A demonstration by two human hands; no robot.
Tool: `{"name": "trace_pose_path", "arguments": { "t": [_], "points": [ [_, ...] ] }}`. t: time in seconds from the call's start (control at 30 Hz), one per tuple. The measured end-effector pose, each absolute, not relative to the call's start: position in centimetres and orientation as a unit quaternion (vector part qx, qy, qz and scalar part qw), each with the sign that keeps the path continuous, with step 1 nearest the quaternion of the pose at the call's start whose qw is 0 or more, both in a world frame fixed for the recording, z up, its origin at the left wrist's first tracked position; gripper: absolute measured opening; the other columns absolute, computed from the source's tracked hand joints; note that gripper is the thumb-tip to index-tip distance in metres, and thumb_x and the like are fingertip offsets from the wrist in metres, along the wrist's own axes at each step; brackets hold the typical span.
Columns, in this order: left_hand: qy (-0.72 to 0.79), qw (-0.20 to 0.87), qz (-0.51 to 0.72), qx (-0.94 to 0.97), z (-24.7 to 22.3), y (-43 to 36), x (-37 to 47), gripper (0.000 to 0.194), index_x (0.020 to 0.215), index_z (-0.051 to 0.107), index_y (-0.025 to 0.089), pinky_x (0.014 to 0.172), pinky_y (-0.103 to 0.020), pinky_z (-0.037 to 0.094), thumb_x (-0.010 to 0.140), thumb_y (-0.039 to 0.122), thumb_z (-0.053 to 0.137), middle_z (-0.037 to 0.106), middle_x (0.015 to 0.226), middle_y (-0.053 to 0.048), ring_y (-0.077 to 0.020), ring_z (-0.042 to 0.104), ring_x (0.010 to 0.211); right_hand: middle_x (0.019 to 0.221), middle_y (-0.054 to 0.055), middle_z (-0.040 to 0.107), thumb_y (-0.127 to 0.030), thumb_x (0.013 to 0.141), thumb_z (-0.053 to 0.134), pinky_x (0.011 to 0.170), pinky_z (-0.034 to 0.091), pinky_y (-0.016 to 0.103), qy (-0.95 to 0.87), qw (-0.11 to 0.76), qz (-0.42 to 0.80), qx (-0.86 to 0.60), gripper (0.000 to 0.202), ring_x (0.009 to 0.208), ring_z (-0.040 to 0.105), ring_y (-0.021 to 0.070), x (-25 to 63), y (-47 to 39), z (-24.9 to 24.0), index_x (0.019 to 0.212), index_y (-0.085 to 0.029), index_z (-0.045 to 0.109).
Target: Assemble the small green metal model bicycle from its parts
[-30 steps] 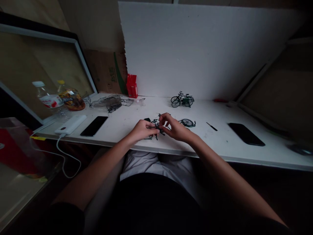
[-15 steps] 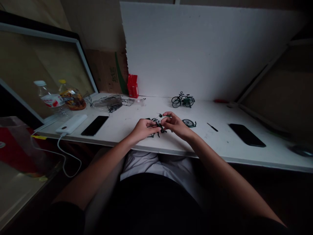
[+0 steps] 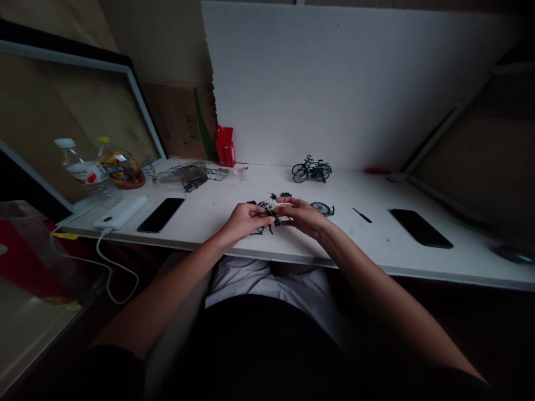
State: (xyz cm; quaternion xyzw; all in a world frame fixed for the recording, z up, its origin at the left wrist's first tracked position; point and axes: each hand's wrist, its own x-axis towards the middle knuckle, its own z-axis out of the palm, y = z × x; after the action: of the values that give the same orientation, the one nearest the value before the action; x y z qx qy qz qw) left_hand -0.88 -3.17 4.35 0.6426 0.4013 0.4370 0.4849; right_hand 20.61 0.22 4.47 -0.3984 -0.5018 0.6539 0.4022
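Note:
My left hand (image 3: 247, 219) is closed on a small dark model bicycle frame (image 3: 271, 213) near the table's front edge. From the other side, my right hand (image 3: 304, 216) pinches at the same frame, its thumb and index finger closed on it; the fingers partly hide the parts between them. Small dark pieces (image 3: 286, 195) lie just beyond my fingertips. Right of my right hand, a toy wheel (image 3: 321, 209) with a dark fender rests flat on the table. Farther back stand model bicycles (image 3: 311, 170), close together and upright.
On the white table (image 3: 234, 245), a phone (image 3: 161, 215), a power bank (image 3: 121, 213) and two bottles (image 3: 121, 167) stand left. Wire-like parts in plastic (image 3: 188, 176) and a red box (image 3: 225, 146) are behind. A small screwdriver (image 3: 361, 215) and a black phone (image 3: 421, 228) lie right.
My right hand's fingers have shifted lower and flatter against the bicycle frame, uncovering the small dark pieces behind them. The left hand keeps its hold. The view has moved slightly.

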Motion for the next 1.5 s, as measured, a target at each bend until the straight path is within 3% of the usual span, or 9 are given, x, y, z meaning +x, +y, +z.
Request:
{"name": "trace_pose_path", "arguments": {
  "t": [0.6,0.87,1.1,1.5],
  "points": [
    [0.383,0.531,0.405,0.638,3.6,-2.5,-1.3,0.031,0.089,0.083,0.013,0.077,-0.033,0.056,0.074,0.039,0.09,0.081,0.092,-0.013,-0.0209,0.073,0.081,0.088,0.006,0.08,-0.018,0.07,0.087,0.067,0.051,0.028,-0.543,0.407,0.597,-0.428,0.054,0.078,0.071,0.0179,20.2,-0.8,5.6,0.12,-0.018,0.068],
    [0.392,0.508,0.427,0.637,3.3,-2.4,-1.3,0.034,0.088,0.081,0.014,0.079,-0.033,0.055,0.072,0.042,0.091,0.081,0.092,-0.012,-0.0229,0.074,0.087,0.097,0.005,0.078,-0.021,0.073,0.086,0.074,0.051,0.029,-0.513,0.386,0.641,-0.42,0.049,0.087,0.071,0.0171,20.3,-0.9,5.7,0.119,-0.021,0.07],
    [0.407,0.482,0.438,0.64,3.3,-2.4,-1.2,0.037,0.093,0.081,0.013,0.083,-0.035,0.056,0.072,0.043,0.09,0.081,0.097,-0.013,-0.0244,0.074,0.091,0.104,0.005,0.078,-0.015,0.075,0.082,0.088,0.055,0.033,-0.481,0.369,0.685,-0.405,0.047,0.09,0.069,0.0174,20.2,-0.6,5.5,0.119,-0.023,0.071],
    [0.398,0.482,0.462,0.629,3.4,-2.6,-1.0,0.037,0.091,0.078,0.012,0.081,-0.034,0.056,0.07,0.039,0.092,0.08,0.095,-0.011,-0.0235,0.073,0.089,0.097,0.003,0.072,-0.02,0.08,0.081,0.077,0.054,0.03,-0.448,0.36,0.731,-0.369,0.04,0.086,0.066,0.0172,20.0,-0.2,4.6,0.116,-0.027,0.067]
  ]
}}
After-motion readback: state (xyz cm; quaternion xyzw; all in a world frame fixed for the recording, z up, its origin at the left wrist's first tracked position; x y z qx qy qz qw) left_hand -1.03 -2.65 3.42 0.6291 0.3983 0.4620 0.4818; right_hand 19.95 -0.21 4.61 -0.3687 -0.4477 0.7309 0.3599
